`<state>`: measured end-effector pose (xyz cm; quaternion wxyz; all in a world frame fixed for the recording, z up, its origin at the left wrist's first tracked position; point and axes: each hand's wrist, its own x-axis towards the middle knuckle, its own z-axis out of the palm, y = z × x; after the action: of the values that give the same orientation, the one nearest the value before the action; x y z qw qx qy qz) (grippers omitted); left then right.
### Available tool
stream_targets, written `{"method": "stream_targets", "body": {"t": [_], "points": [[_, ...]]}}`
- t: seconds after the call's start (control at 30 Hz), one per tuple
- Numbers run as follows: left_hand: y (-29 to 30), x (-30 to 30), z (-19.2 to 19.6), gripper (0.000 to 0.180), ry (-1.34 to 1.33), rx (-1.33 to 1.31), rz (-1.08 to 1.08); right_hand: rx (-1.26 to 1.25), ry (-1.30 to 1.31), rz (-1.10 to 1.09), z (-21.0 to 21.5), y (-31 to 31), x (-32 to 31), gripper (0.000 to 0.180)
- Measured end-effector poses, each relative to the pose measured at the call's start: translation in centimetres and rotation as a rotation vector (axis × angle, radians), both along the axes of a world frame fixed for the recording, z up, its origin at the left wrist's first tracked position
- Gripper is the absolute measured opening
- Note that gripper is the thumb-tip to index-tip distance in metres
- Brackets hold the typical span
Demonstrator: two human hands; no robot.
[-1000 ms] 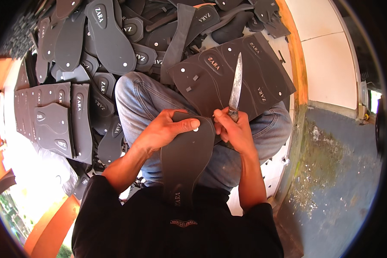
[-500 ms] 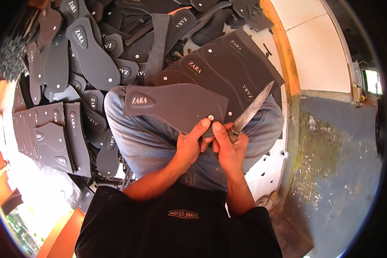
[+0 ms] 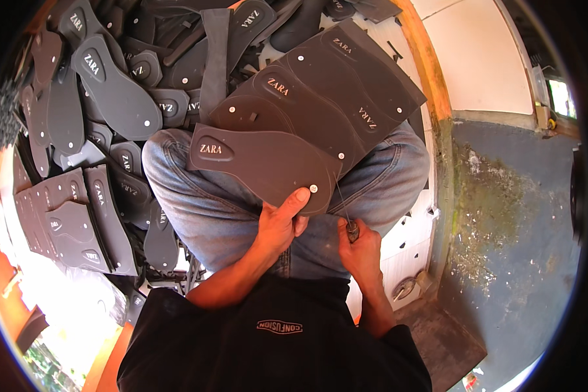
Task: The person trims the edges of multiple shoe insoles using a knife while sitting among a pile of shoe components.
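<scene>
stained blue-grey floor (image 3: 509, 261) spreads out at the right, and dark cut-outs (image 3: 114, 91) lie heaped at the upper left. over the lap, partly overlapping a dark sheet (image 3: 336, 98), is a dark insole (image 3: 262, 162); the left hand (image 3: 279, 227) has its fingers closed on the wide end, thumb on top. the right hand (image 3: 362, 253) has its fingers wrapped round the handle of a knife (image 3: 352, 228), the blade edge-on beside the insole.
</scene>
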<state>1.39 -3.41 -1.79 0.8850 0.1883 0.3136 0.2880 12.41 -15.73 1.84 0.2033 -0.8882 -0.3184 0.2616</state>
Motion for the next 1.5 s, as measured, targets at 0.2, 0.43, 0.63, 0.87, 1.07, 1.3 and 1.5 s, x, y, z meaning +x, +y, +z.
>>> {"method": "stream_targets", "body": {"t": [0.2, 0.43, 0.63, 0.87, 1.07, 1.3, 1.5], "points": [[-0.7, -2.3, 0.0, 0.024, 0.11, 0.008, 0.007, 0.008, 0.06, 0.173, 0.0, 4.3, 0.5, 0.017], [-1.2, -5.0, 0.8, 0.035, 0.198, -0.061, -0.119, 0.147, 0.51, 0.057, -1.0, 6.6, 1.8, 0.021], [-0.3, -7.1, 0.0, 0.038, 0.333, 0.055, -0.206, 0.204, 0.882, -0.082, 0.3, 6.0, -0.7, 0.027], [9.8, -8.5, 1.0, 0.022, 0.323, 0.093, 0.18, 0.193, 0.955, 0.032, 0.1, 1.7, -2.6, 0.037], [7.9, -7.4, 2.7, 0.025, 0.219, -0.009, -0.175, 0.14, 0.235, 0.218, -0.7, 3.4, -1.8, 0.042], [8.0, -6.5, 3.5, 0.028, 0.279, 0.047, -0.252, 0.117, 0.251, 0.189, -1.1, 3.0, -1.7, 0.041], [8.2, -5.8, 4.1, 0.026, 0.372, 0.137, -0.397, 0.083, 0.179, 0.372, 0.6, 7.1, -0.2, 0.029]]}}
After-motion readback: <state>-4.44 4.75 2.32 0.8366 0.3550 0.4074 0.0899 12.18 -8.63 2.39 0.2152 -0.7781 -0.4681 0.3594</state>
